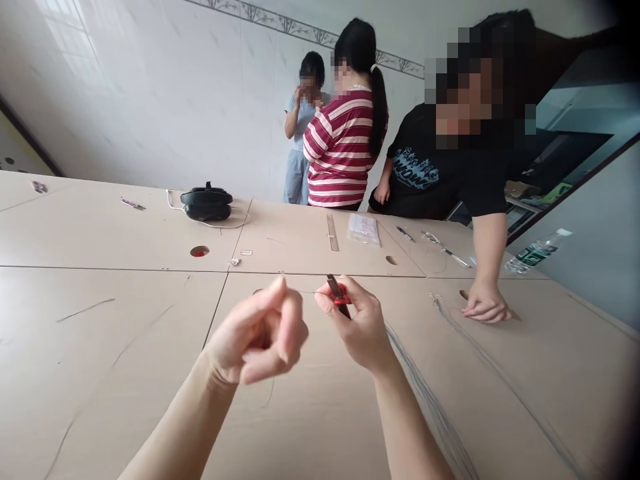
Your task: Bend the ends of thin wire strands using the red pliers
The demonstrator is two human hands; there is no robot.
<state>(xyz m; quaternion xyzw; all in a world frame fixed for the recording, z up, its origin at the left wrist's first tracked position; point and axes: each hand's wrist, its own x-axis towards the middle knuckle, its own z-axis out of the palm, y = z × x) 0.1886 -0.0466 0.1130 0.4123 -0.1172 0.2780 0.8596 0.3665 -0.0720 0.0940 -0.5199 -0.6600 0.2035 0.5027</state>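
My left hand (pixel 265 333) is closed in a pinch, slightly blurred, at the middle of the head view. A thin dark strand (pixel 305 291) runs from its fingertips across to my right hand. My right hand (pixel 357 320) is wrapped round a small red-handled tool (pixel 342 297) with a flat dark metal end pointing up and away; its exact kind is partly hidden by the fingers. Both hands are raised above the wooden table (pixel 150 413). Beside my right forearm lies a bundle of long thin grey strands (pixel 425 387).
A co-worker's hand (pixel 487 303) rests on the table at right, near another strand bundle (pixel 500 370). A water bottle (pixel 537 252) stands tilted beyond. Farther back are a black case (pixel 207 202) with a white cable, a ruler (pixel 332 233), a plastic packet (pixel 364 229) and a pen (pixel 405 234).
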